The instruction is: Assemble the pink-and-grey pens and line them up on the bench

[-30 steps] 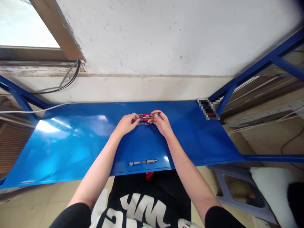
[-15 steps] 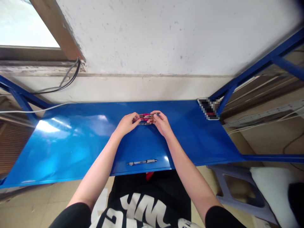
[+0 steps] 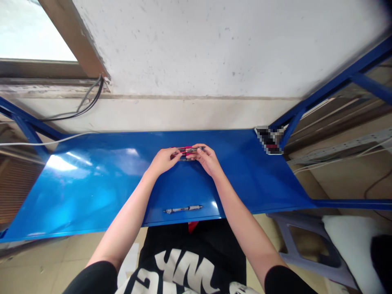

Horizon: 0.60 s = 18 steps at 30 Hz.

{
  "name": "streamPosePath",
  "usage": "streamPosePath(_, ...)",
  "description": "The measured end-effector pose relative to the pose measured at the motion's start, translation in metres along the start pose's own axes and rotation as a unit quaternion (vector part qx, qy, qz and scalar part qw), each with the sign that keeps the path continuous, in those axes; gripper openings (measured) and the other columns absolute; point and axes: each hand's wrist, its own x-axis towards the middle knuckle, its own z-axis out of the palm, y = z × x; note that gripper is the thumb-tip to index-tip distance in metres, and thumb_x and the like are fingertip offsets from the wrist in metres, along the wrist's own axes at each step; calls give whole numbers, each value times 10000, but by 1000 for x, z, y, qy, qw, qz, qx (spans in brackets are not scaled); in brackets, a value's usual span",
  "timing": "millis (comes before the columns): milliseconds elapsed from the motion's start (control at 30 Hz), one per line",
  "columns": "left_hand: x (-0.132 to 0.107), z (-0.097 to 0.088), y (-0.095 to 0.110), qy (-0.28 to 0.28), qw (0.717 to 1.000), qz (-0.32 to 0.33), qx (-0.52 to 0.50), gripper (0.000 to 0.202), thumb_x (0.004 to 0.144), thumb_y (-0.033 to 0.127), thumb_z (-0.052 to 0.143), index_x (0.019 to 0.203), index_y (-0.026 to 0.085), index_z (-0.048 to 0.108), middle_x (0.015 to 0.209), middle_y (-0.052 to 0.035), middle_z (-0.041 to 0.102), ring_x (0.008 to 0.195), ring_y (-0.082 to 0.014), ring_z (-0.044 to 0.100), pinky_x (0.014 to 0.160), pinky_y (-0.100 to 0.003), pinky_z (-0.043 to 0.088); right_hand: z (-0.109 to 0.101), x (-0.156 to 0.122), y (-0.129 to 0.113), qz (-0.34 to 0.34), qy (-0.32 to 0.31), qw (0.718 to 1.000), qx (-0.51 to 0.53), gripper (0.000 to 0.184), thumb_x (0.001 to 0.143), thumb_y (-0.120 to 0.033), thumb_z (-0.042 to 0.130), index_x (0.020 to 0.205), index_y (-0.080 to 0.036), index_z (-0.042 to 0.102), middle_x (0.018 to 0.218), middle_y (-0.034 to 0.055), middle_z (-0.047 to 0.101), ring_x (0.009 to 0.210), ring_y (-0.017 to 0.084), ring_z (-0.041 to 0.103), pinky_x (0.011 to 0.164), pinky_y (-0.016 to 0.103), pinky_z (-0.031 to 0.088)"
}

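Observation:
Several pens (image 3: pixel 184 154), some with red parts and some dark or clear, lie side by side between my hands over the far middle of the blue table (image 3: pixel 116 196). My left hand (image 3: pixel 164 160) is closed on their left ends, thumb towards me. Around their right ends, my right hand (image 3: pixel 206 157) has its fingers and thumb closed. My fingers hide both ends of most pens. Nearer to me, one clear pen with a dark grip (image 3: pixel 183 209) rests by the table's front edge, apart from both hands.
At the table's back right corner lies a blurred-out phone-like object (image 3: pixel 269 141). Blue metal frame bars (image 3: pixel 294 118) rise at both ends. A white wall (image 3: pixel 190 114) stands behind, with cables (image 3: pixel 92 104) at the left. A grey stool (image 3: pixel 306 245) stands below right.
My left fingers have shifted slightly on the pens, and my right fingers have slid a little to the left along them. The single pen has not moved.

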Motion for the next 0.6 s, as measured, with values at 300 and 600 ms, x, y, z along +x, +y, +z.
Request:
streamPosePath(300, 0, -1, 2, -6, 1000, 8, -4, 229, 986, 344, 582, 892, 196, 729, 769, -22, 718, 660, -154, 613, 658, -272, 422, 0, 0, 2, 10, -16, 1000, 4, 337, 847, -490, 803, 1045, -232, 715, 969, 50, 814, 830, 217, 804, 737, 313, 612)
streamPosePath(600, 0, 0, -2, 0, 1000, -6, -15, 179, 946, 358, 634, 963, 196, 709, 788, -21, 716, 666, -160, 620, 659, -275, 448, -1, 0, 0, 2, 5, 1000, 2, 366, 840, -542, 791, 1019, -253, 658, 868, 24, 792, 756, 195, 772, 706, 328, 600)
